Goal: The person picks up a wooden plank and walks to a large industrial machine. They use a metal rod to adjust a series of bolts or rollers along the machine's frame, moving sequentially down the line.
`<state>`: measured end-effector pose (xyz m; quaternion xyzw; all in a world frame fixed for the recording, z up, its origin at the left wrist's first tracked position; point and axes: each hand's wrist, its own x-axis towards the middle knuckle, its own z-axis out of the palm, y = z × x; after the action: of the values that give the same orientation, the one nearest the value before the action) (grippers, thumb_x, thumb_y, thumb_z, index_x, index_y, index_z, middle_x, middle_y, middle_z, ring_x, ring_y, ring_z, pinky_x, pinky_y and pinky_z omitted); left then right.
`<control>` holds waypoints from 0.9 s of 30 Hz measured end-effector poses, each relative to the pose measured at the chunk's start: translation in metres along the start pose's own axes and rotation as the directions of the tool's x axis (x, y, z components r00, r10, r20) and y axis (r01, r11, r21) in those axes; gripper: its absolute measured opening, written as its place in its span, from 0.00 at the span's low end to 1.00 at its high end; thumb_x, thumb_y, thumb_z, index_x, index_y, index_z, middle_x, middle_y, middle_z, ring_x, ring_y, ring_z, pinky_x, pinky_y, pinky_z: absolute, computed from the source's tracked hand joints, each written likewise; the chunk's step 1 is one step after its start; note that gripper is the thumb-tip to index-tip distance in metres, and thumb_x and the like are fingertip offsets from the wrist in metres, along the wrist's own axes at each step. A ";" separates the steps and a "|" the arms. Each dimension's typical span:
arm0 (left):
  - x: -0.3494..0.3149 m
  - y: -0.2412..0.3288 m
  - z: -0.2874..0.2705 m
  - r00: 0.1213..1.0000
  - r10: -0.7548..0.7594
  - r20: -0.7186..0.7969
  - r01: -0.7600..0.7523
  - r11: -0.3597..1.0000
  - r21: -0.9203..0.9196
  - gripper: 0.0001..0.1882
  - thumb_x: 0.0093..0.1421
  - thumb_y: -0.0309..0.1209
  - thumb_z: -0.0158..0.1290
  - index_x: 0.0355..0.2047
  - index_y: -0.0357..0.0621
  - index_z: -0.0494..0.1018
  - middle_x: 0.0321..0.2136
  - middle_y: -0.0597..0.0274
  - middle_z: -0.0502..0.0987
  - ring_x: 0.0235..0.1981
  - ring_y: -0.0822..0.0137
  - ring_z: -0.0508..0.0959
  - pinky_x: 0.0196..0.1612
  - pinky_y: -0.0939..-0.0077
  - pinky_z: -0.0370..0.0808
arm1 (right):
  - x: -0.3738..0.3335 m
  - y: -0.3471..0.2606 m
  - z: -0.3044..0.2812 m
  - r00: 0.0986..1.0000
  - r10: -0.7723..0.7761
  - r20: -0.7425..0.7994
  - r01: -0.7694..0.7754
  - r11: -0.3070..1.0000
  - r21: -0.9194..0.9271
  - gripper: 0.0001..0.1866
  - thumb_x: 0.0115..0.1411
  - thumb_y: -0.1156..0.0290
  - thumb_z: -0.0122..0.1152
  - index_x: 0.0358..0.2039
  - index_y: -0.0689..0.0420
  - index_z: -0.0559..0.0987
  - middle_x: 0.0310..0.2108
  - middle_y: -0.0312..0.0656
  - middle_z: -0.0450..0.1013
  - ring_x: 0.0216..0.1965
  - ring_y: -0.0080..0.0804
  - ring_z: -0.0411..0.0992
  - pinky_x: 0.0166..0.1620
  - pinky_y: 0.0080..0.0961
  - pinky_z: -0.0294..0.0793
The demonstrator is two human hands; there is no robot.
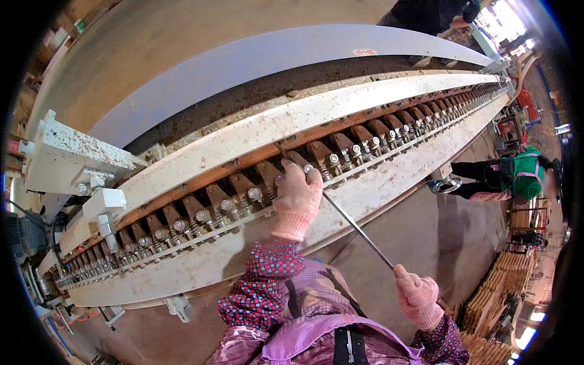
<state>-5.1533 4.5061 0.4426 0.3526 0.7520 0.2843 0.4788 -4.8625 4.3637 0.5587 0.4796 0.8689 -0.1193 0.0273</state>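
You hold a slim, straight grey metal rod (358, 230) slantwise, its bare middle in plain sight and its upper part running toward the row of rust-brown tapered plates (319, 150). Those stand side by side in a long line before you, fitted with bright metal nuts (333, 159) and coil springs (346, 156).

smooth shiny mtl rod (358, 229), matt knit gloves (298, 198), rough rusty mtl brackets (241, 182), rough wd slats (496, 289)

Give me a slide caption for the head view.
Gloved right hand grips a slim metal rod running to the left hand at a row of spring-fitted bolts on a white machine.
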 end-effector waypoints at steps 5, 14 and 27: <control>-0.003 -0.015 0.021 0.975 0.130 -0.181 -0.090 0.972 0.217 0.29 0.64 0.42 0.45 0.56 0.30 0.57 0.28 0.46 0.79 0.24 0.58 0.81 0.32 0.62 0.78 | -0.006 0.005 -0.007 0.998 -0.032 -0.060 0.031 0.999 -0.017 0.29 0.46 0.80 0.61 0.53 0.56 0.75 0.25 0.42 0.75 0.17 0.42 0.69 0.19 0.35 0.66; -0.001 -0.019 0.026 0.976 0.125 -0.178 -0.123 0.992 0.020 0.30 0.64 0.38 0.47 0.57 0.27 0.56 0.23 0.50 0.78 0.20 0.62 0.81 0.25 0.68 0.78 | -0.004 0.015 -0.007 0.997 -0.073 -0.031 0.071 0.996 -0.060 0.30 0.46 0.80 0.61 0.54 0.58 0.72 0.26 0.40 0.75 0.17 0.41 0.70 0.19 0.34 0.66; 0.001 -0.030 0.028 0.962 0.166 -0.215 -0.169 0.986 0.007 0.30 0.65 0.38 0.47 0.58 0.25 0.56 0.21 0.54 0.77 0.17 0.67 0.78 0.21 0.72 0.76 | 0.002 0.019 -0.008 0.998 -0.064 -0.021 0.061 0.992 -0.111 0.28 0.43 0.75 0.61 0.50 0.55 0.76 0.25 0.37 0.75 0.17 0.37 0.71 0.19 0.33 0.67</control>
<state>-5.1353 4.4919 0.4089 0.3796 0.7651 0.3644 0.3711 -4.8470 4.3773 0.5626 0.4514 0.8890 -0.0660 0.0391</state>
